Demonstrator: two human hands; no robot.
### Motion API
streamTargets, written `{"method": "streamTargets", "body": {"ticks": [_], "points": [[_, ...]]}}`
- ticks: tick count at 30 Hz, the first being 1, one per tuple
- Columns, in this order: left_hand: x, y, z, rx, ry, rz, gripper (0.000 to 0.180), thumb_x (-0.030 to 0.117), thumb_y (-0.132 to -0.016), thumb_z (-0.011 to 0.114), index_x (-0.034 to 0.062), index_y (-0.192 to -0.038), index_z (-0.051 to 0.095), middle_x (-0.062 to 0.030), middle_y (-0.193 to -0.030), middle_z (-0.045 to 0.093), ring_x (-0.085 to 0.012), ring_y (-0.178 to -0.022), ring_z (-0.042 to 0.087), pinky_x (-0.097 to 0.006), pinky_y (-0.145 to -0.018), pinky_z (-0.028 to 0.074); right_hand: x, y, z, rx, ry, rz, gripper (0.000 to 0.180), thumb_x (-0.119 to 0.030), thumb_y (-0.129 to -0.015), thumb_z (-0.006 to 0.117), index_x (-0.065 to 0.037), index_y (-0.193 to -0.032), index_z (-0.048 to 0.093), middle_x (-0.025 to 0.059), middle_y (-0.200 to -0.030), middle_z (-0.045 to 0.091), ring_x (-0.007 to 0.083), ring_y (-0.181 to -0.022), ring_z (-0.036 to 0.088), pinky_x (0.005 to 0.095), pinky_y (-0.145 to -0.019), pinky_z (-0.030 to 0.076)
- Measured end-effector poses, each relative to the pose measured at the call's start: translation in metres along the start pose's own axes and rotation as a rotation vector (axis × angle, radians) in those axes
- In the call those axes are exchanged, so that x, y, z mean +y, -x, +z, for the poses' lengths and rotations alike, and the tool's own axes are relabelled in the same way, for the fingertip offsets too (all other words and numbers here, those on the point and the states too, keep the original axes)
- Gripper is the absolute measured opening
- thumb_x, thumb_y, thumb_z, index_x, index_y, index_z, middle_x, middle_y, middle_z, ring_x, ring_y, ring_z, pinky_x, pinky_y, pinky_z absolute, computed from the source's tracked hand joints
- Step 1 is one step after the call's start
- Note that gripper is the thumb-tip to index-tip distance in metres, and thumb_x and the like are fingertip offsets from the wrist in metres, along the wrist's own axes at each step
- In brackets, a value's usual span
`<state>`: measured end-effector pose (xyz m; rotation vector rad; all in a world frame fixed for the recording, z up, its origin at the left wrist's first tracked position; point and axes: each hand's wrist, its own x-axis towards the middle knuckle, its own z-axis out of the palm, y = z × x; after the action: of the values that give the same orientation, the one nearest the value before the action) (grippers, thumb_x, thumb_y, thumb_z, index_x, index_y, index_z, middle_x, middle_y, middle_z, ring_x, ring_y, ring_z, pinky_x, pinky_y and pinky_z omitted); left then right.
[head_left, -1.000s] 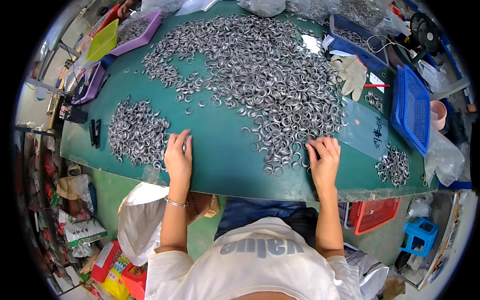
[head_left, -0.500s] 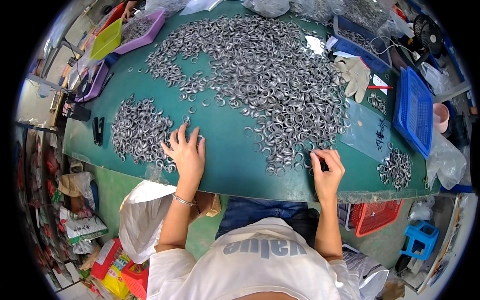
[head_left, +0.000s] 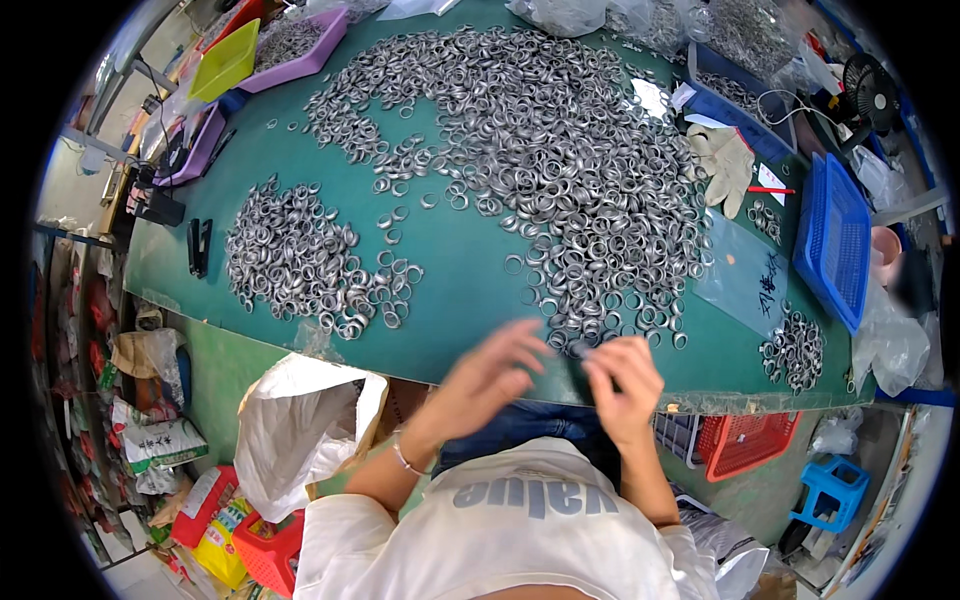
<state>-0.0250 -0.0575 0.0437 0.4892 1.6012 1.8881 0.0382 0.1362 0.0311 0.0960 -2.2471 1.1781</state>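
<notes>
Before the large ring pile (head_left: 600,190), the right hand (head_left: 626,383) pinches 1 ring (head_left: 580,349); the left hand (head_left: 484,378), loosely spread, hovers leftward.

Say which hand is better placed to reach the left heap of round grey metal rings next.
Probably the left hand: blurred but open, it is nearer the left ring heap. The right hand is farther across, beside the larger grey ring heap.

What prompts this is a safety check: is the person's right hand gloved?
No, the right hand is bare; a pale glove lies beside the large pile of rings.
</notes>
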Motion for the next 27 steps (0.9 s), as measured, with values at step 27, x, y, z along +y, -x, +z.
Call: {"method": "streamTargets", "body": {"ticks": [27], "points": [[-0.039, -0.009, 0.035, 0.12, 0.423, -0.12, 0.021, 0.011, -0.096, 0.045, -0.0017, -0.11, 0.055, -0.0018, -0.071, 0.05, -0.0071, -0.058, 0.041, -0.021, -0.053, 0.035, -0.019, 0.006, 0.01, -0.186, -0.352, 0.477, 0.01, 0.002, -0.076, 0.067, 0.0, -0.086, 0.066, 0.0058, -0.081, 0.064, 0.0149, -0.075, 0.055, 0.0273, -0.07, 0.042]]}}
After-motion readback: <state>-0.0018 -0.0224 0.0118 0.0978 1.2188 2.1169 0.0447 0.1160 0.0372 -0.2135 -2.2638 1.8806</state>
